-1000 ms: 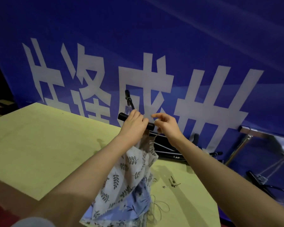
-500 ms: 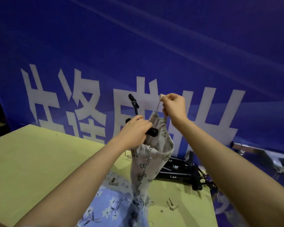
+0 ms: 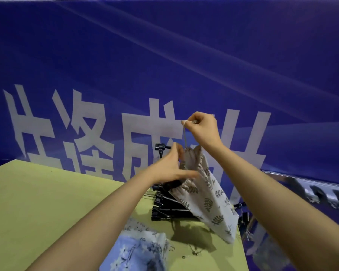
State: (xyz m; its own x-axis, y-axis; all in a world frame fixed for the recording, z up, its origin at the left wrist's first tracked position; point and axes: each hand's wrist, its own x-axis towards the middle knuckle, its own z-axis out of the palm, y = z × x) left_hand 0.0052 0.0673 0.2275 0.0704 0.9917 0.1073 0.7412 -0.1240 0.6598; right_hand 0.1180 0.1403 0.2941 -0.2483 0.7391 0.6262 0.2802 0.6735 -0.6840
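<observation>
My right hand (image 3: 202,128) pinches the pale drawstring (image 3: 185,137) of a beige pouch with a leaf print (image 3: 209,194) and holds it up above the table, so the pouch hangs slanting down to the right. At the pouch's gathered mouth my left hand (image 3: 168,169) has its fingers spread and its thumb stretched out. Just under that palm, a black rod-like object (image 3: 171,185) pokes out of the pouch mouth. How far it goes inside is hidden by the cloth.
The yellow-green table (image 3: 37,202) carries a stack of black folded stands (image 3: 164,210), blue flowered pouches (image 3: 137,249) near me and small metal clips (image 3: 194,251). A blue banner (image 3: 164,55) stands close behind. A metal frame (image 3: 321,190) lies past the table's right edge.
My right hand has pulled the drawstring higher and the pouch has swung to the right. My left hand has loosened from the black object and spread its fingers at the pouch mouth.
</observation>
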